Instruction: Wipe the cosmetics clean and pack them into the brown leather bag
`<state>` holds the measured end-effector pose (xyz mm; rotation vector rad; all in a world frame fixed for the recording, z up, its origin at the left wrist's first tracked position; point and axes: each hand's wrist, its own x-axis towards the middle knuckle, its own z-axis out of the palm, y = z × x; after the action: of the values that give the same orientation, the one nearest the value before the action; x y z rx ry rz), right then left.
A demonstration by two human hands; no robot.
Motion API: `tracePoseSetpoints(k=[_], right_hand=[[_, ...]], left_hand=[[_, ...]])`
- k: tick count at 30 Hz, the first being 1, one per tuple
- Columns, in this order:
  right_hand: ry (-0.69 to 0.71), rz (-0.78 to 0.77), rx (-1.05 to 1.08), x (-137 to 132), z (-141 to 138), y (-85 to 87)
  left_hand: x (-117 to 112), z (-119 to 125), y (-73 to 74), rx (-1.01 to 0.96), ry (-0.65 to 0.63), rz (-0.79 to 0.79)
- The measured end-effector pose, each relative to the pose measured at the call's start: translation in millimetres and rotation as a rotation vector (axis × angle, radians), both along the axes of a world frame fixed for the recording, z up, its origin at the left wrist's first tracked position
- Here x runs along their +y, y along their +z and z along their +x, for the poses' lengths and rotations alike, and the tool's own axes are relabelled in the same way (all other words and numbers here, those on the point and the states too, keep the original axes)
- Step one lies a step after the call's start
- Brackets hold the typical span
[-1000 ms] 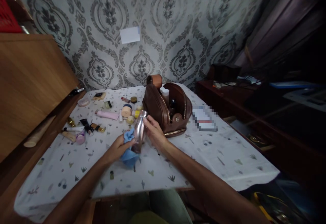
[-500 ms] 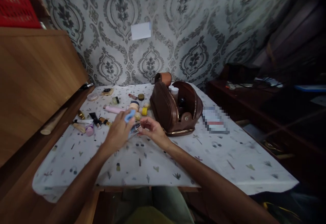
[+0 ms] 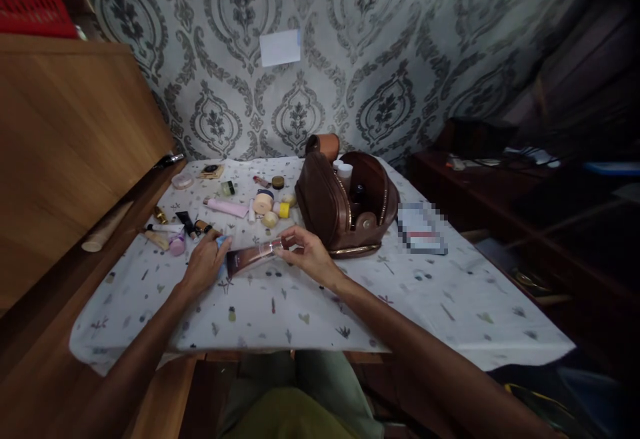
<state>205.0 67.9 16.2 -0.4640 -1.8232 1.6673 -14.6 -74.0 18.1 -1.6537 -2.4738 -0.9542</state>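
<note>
Brown tube: over surface, 9 o'clock from right hand, long axis 8-to-2 o'clock.
Right hand: nearer, fingers pinched on silver end.
Left hand: curled on blue cloth, tube contact unclear.

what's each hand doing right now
Left hand: closed on a blue cloth.
Right hand: closed, fingertips pinching one end of a brown tube.

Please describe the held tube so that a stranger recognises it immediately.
On the table stands an open brown bag. To its left, the right hand holds the tube by its silvery end. Unlike the pink tube behind, it is brown.
</note>
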Motion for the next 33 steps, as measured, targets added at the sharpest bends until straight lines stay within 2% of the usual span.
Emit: tracePoseSetpoints(k=[3,6,8,11,14,17,20,23,25,28,30,33], right_hand=[[-0.022,0.022,-0.002,-2.2,-2.1,2.6],[-0.015,0.073,0.004,-5.9,-4.8,7.1],[-0.015,0.112,0.012,-8.2,-6.6,10.0],[-0.043,0.142,-0.014,-9.0,-8.3,10.7],[-0.065,0.107,-0.056,-6.6,-8.4,6.1],[-0.037,0.041,-0.092,-4.5,-7.3,1.6],[0.023,0.017,-0.114,-5.9,-4.3,3.5],[0.078,0.012,-0.056,-8.7,0.2,10.5],[0.112,-0.003,-0.014,-9.8,2.8,15.1],[0.092,-0.025,-0.018,-10.9,3.7,18.2],[0.03,-0.018,-0.053,-12.0,1.9,17.0],[-0.06,0.007,-0.078,-13.3,-2.8,12.0]], left_hand=[[1.7,10.9,17.6,0.029,0.021,0.113],[7.5,39.0,28.2,0.078,-0.126,0.19],[11.2,58.3,26.5,0.177,-0.278,0.126],[13.4,70.1,15.4,0.349,-0.333,0.008],[9.8,58.3,5.6,0.398,-0.271,-0.073],[2.0,39.9,5.7,0.363,-0.235,-0.167],[-5.5,26.9,15.8,0.26,-0.26,-0.197],[-8.9,18.6,31.5,0.086,-0.348,-0.227],[-7.8,16.9,41.2,0.039,-0.367,-0.247],[-0.8,26.3,47.6,0.15,-0.228,-0.108],[6.2,41.6,43.8,0.267,-0.173,0.052],[16.6,68.3,27.9,0.392,-0.305,0.202]])
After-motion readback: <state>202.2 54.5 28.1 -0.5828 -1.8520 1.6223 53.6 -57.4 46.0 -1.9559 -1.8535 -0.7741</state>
